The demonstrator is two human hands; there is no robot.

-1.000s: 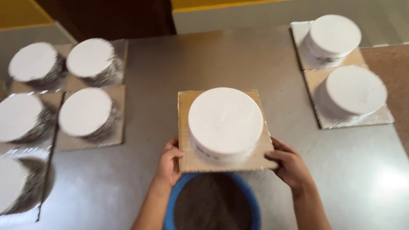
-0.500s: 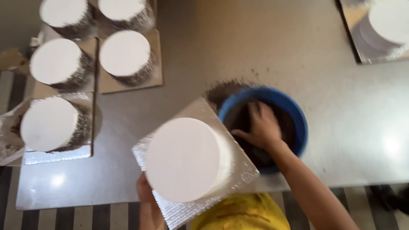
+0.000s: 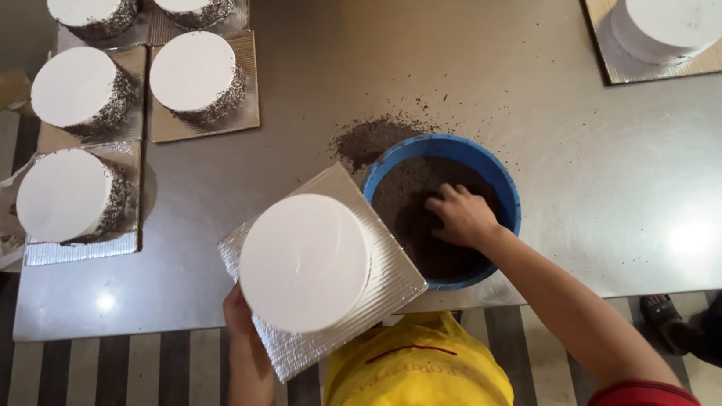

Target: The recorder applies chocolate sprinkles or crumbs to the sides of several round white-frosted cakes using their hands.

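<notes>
My left hand (image 3: 238, 309) grips the near edge of a silver square board (image 3: 389, 276) that carries a plain round white cake (image 3: 304, 261). The board is tilted and lifted off the steel table, leaning toward a blue bowl (image 3: 503, 190) of dark crumbs. My right hand (image 3: 460, 215) reaches down into the bowl, fingers curled in the crumbs. Whether it holds any crumbs is hidden.
Several white cakes with dark crumb-coated sides (image 3: 195, 74) sit on boards at the table's left. Another plain white cake (image 3: 674, 21) stands at the far right. Loose crumbs (image 3: 367, 135) lie spilled beside the bowl. Another person's feet (image 3: 704, 307) show at the right, below the table edge.
The cake on its board left the table and now tilts in my left hand alone. My right hand let go of the board and went into the crumb bowl.
</notes>
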